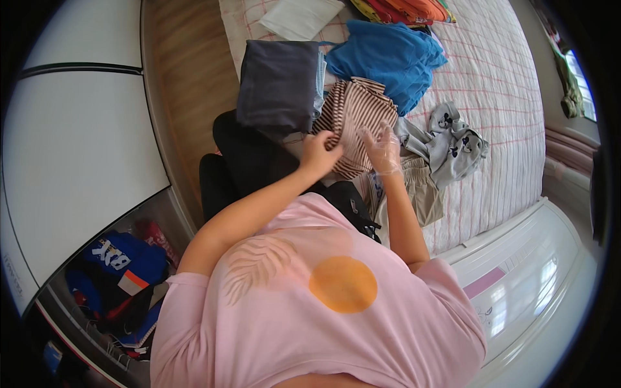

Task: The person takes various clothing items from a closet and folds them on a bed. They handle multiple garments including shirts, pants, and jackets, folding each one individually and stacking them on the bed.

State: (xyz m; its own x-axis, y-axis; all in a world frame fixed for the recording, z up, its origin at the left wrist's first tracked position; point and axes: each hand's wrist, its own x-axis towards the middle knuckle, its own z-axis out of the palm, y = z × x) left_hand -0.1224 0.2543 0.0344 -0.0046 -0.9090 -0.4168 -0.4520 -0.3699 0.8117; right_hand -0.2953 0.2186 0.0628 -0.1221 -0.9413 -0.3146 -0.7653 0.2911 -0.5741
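A brown-and-cream striped garment (362, 123) lies partly folded on the bed in front of me. My left hand (320, 155) is closed on its near left edge, fingers curled round the cloth. My right hand (383, 152), in a clear plastic glove, rests on its right side with fingers apart. A folded dark grey cloth (275, 84) is just beyond my left hand, with light blue fabric showing at its right edge. A crumpled blue garment (388, 58) lies beyond the striped one. Right of my gloved hand are a grey garment with dark cartoon prints (456, 145) and beige shorts (420, 187).
Farther up the bed (504, 110) are a folded white cloth (303, 16) and a red-orange pile of clothes (407, 10). A black bag (352, 207) is close to my body. A white glossy bed end (530, 278) stands right; white cabinet doors (77, 149) and stored clothes (123, 265) are left.
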